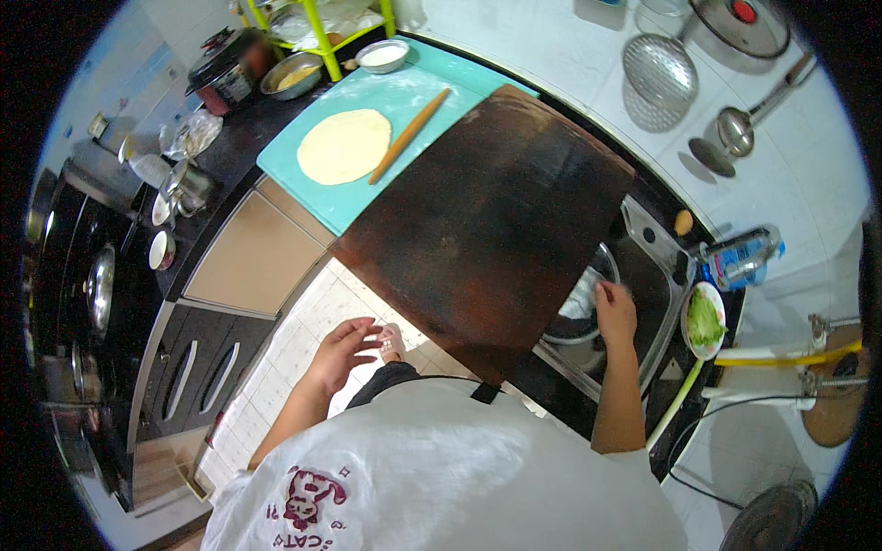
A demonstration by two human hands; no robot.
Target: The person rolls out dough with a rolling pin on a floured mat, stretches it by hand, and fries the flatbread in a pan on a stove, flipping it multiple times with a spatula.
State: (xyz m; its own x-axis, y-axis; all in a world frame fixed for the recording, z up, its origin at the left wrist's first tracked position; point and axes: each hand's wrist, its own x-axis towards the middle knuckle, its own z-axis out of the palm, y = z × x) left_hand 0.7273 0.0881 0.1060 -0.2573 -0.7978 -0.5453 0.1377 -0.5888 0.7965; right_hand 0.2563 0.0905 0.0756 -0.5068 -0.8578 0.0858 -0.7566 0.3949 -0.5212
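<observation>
My left hand (346,346) hangs over the floor in front of the counter, fingers apart and holding nothing. At the sink (661,303), my right hand (615,313) is above the rim of a round basin (575,339), its fingers curled near something white (582,296) inside. Whether those fingers grip the white thing is not clear. A large dark wooden board (475,234) lies between my hands and the wall, overlapping part of the basin. Beyond it, a flat round of dough (346,146) rests on a turquoise mat (317,196), with a wooden rolling pin (411,134) beside it.
A bowl of white powder (382,56) and a metal bowl with yellow contents (293,76) stand at the back. Right of the sink are an egg (683,222), a plastic bottle (741,258) and a dish of green leaves (704,317). A skimmer (660,69) and ladle (736,131) hang on the wall.
</observation>
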